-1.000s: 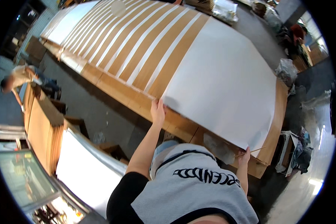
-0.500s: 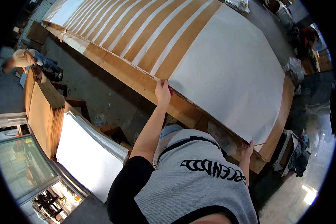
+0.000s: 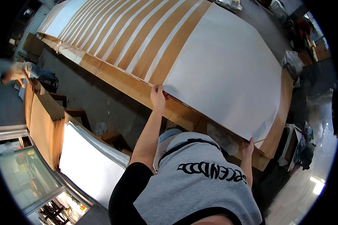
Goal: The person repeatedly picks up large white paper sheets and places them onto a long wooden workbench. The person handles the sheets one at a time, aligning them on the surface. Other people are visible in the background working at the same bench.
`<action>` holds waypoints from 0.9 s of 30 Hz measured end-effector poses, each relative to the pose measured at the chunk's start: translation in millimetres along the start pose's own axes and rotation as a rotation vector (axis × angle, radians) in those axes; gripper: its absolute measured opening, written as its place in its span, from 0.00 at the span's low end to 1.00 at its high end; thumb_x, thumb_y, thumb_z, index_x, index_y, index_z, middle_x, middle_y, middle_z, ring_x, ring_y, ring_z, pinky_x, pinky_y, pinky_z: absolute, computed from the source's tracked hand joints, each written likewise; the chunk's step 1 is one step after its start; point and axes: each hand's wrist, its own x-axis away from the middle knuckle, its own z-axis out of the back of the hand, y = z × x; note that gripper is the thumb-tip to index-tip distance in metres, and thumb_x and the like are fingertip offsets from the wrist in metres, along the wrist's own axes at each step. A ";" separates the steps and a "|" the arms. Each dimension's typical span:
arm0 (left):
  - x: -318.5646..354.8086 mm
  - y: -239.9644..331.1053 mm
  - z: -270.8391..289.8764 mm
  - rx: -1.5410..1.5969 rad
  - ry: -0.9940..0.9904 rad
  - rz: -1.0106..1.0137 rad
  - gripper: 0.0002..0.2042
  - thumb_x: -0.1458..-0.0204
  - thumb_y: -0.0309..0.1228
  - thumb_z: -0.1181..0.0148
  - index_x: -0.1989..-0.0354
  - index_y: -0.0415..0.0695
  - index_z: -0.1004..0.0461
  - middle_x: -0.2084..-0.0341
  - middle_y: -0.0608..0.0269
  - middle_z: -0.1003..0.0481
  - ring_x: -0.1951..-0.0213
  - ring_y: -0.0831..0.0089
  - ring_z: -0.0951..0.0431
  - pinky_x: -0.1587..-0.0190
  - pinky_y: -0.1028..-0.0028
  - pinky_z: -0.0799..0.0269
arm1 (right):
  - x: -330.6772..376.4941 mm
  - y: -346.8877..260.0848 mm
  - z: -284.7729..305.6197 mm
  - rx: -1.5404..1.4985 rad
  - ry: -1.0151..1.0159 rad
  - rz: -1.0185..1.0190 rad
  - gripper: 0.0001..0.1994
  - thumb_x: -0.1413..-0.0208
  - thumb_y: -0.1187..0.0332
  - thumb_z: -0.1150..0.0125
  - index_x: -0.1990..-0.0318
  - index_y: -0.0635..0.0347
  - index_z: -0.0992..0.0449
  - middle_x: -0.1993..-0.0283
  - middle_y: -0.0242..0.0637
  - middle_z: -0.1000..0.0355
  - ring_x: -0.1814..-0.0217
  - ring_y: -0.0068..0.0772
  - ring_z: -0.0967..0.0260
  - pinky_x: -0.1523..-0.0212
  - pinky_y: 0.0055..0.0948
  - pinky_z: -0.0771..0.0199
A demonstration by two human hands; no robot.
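Observation:
A large white sheet (image 3: 225, 71) lies on a long brown wooden table (image 3: 120, 82). My left hand (image 3: 157, 98) pinches the sheet's near left corner at the table's front edge. My right hand (image 3: 248, 147) grips the sheet's near right corner, where a thin stick pokes out beside it. Beyond the sheet, several narrow white strips (image 3: 139, 37) lie side by side across the brown table top, running toward the far end.
A stack of white sheets (image 3: 90, 161) and a tall pile of brown boards (image 3: 41, 123) stand to my left on pallets. Another person (image 3: 22, 71) bends over at the far left. Bags and clutter (image 3: 293, 62) sit past the table's right end.
The view has shifted closer over the table. Both hands keep their hold on the sheet's near corners; the sheet's front edge sits a little nearer to me.

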 end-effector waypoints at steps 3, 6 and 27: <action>-2.6 -2.5 4.5 0.013 -0.022 0.003 0.08 0.48 0.32 0.55 0.71 0.39 0.40 0.87 0.64 0.35 0.89 0.75 0.34 0.88 0.76 0.37 | 2.9 -0.5 -5.1 -0.004 -0.036 0.001 0.12 0.46 0.58 0.52 0.61 0.54 0.34 0.63 0.27 0.34 0.61 0.26 0.37 0.62 0.26 0.36; -5.2 1.9 6.9 0.001 -0.023 0.022 0.09 0.48 0.32 0.55 0.72 0.39 0.40 0.86 0.63 0.35 0.89 0.75 0.35 0.87 0.76 0.37 | -0.1 0.6 -5.9 -0.034 -0.060 0.002 0.12 0.46 0.59 0.53 0.59 0.55 0.34 0.61 0.29 0.34 0.59 0.28 0.37 0.59 0.29 0.36; 45.4 10.7 -25.7 -1.017 -0.720 -1.192 0.07 0.69 0.27 0.37 0.77 0.48 0.26 0.62 0.69 0.31 0.56 0.66 0.35 0.54 0.67 0.43 | 37.0 -49.3 -16.4 0.196 -0.083 0.048 0.18 0.45 0.56 0.57 0.59 0.63 0.36 0.66 0.38 0.33 0.63 0.31 0.33 0.70 0.27 0.32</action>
